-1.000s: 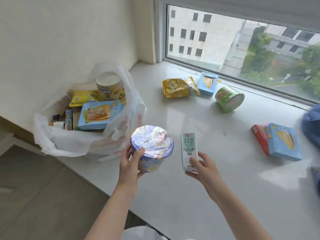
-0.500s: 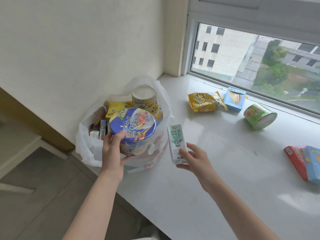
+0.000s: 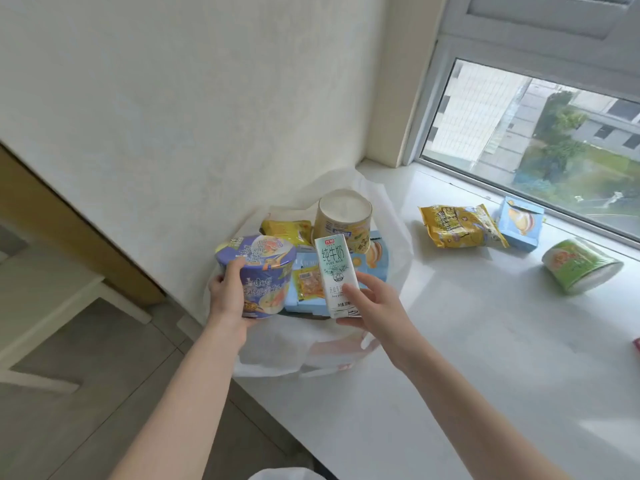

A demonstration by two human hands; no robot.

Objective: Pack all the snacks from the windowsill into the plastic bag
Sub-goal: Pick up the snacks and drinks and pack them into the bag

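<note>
purple noodle cup (image 3: 258, 271), milk carton (image 3: 337, 276) now over bag (image 3: 391, 216)

3 noodle cups (image 3: 257, 271), 2 yellow bags (image 3: 459, 226), 1 milk carton (image 3: 336, 273), 2 blue boxes (image 3: 520, 223).

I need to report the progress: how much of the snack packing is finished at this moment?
Done: the plastic bag already holds a yellow cup, a yellow packet and a blue box. In hand: the left hand holds a purple noodle cup and the right hand a milk carton, both over the bag. Left on the windowsill: a yellow chip bag, a small blue box and a green cup.
</note>
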